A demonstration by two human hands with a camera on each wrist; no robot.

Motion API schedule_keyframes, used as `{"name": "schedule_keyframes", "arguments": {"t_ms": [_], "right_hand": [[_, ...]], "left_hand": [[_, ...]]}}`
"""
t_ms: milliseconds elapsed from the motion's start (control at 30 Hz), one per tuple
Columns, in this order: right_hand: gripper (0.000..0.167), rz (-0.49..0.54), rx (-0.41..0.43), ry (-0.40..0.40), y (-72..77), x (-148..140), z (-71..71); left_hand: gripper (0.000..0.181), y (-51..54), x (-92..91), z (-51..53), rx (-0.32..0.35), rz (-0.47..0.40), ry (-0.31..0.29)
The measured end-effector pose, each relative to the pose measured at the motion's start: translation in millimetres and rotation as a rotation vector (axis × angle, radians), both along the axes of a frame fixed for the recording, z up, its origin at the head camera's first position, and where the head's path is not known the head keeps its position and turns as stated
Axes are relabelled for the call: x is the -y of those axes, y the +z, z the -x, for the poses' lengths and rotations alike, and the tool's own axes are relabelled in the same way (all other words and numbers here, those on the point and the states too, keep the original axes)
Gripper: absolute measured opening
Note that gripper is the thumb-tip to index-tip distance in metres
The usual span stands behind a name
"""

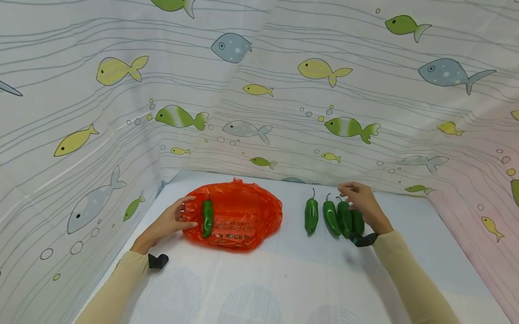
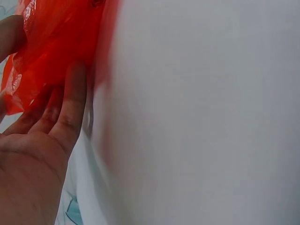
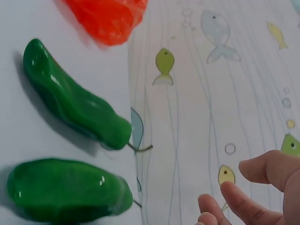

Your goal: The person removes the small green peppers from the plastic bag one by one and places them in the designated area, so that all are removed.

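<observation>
My left hand [image 1: 171, 221] is at the left side of a red plastic bag [image 1: 268, 217] lying on the table. Its fingers and thumb touch the bag, spread apart; the left wrist view shows the red film against the fingers [image 2: 70, 101]. One green chili pepper [image 1: 208, 218] lies on the bag beside the thumb. To the right, several green chili peppers [image 1: 311, 216] lie in a row, stems pointing away. Over the rightmost pepper [image 1: 357, 222], partly hidden, hovers my right hand [image 1: 363, 203]. Nothing is between its loosely bent fingers [image 3: 246, 204].
A white table [image 1: 260, 276] spreads under everything. Fish-printed sheeting [image 1: 287, 106] rises at the back and on both sides, close behind the bag and the pepper stems. A dark wrist strap [image 1: 363, 239] sits by the right sleeve.
</observation>
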State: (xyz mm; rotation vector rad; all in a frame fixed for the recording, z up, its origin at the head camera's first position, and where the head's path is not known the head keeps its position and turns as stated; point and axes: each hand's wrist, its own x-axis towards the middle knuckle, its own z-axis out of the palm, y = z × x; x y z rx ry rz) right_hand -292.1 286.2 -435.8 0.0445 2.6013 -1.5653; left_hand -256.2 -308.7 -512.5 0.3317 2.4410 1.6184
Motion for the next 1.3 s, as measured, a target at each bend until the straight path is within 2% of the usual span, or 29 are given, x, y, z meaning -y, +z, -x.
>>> {"name": "schedule_keyframes", "arguments": {"t_ms": [400,600,1300], "right_hand": [[0.056,0.031,-0.001,0.065,5.1,45,5.0],[0.051,0.05,-0.001,0.107,6.1,70,5.5],[0.033,0.07,-0.011,0.231,-1.0,164,3.5]], "left_hand": [[0.084,1.4,1.0,-1.0,0.011,0.025,0.021],[0.083,2.4,0.4,-0.8,0.002,0.014,0.013],[0.083,2.8,-0.4,-0.5,-0.01,-0.009,-0.013]]}}
